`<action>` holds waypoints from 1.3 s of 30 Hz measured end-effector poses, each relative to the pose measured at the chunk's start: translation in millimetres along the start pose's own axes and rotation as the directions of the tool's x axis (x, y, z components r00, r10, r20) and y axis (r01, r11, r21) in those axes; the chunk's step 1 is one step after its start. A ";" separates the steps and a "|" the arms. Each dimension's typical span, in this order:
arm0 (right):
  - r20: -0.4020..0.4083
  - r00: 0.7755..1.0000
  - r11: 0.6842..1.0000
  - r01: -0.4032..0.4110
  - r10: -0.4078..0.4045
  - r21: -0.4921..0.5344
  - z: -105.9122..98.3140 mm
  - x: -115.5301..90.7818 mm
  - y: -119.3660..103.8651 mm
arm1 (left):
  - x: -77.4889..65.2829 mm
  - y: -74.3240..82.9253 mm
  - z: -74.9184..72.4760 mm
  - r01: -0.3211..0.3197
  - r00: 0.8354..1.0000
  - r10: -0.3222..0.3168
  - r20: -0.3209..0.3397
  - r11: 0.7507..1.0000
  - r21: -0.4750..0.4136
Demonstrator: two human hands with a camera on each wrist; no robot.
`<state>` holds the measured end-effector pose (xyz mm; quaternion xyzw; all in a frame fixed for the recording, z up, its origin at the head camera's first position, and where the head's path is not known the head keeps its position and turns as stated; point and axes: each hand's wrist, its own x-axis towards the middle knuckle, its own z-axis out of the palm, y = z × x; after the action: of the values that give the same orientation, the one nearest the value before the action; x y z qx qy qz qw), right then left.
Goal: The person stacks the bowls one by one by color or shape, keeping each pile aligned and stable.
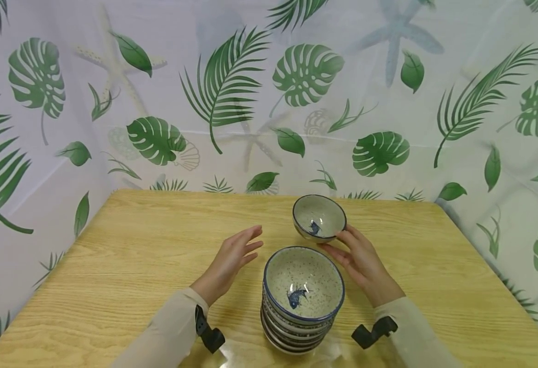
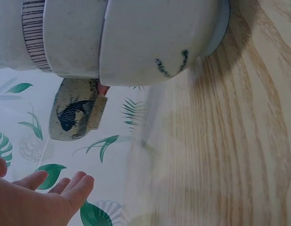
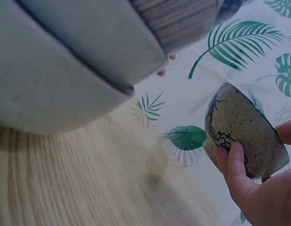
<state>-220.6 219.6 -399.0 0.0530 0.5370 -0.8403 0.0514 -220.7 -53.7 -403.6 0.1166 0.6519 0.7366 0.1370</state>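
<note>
A small speckled bowl (image 1: 318,214) with a dark rim and a blue fish painted inside is held up behind the stack by my right hand (image 1: 358,260). In the right wrist view, the thumb is at the rim of this small bowl (image 3: 244,132) and fingers press its patterned outside. A stack of nested bowls (image 1: 303,286) stands on the table; its top bowl has a blue rim and a blue fish inside. My left hand (image 1: 227,260) hovers left of the stack, fingers extended, holding nothing. From the left wrist, the stack (image 2: 150,37) partly hides the small bowl.
The bowls stand on a light wood-grain table (image 1: 158,245). A white cloth (image 1: 259,92) printed with green leaves and starfish hangs behind and along both sides. Black straps (image 1: 209,332) with wrist mounts sit over both sleeves.
</note>
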 end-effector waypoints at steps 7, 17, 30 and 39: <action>0.034 0.999 0.997 -0.002 0.005 -0.078 12.1 -7.1 -4.5 | 1.8 0.8 2.0 -0.017 0.999 0.018 0.039 1.000 -0.020; 0.065 0.997 0.982 -0.034 0.047 -0.184 23.6 -11.2 -0.4 | 4.8 2.7 7.7 -0.061 0.987 0.058 0.152 0.998 0.014; 0.079 0.997 0.989 -0.010 0.021 -0.149 24.6 -18.0 -3.2 | 2.3 2.5 10.4 -0.164 0.957 0.140 0.255 0.984 0.075; 0.189 0.981 0.983 0.085 -0.053 -0.166 22.3 -18.0 -7.6 | -1.8 4.8 7.8 -0.209 0.958 0.195 0.212 0.977 0.046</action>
<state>-204.6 203.1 -380.2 -0.0481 0.6025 -0.7931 0.0761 -216.5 -47.6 -397.9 0.2629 0.6434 0.7083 0.1236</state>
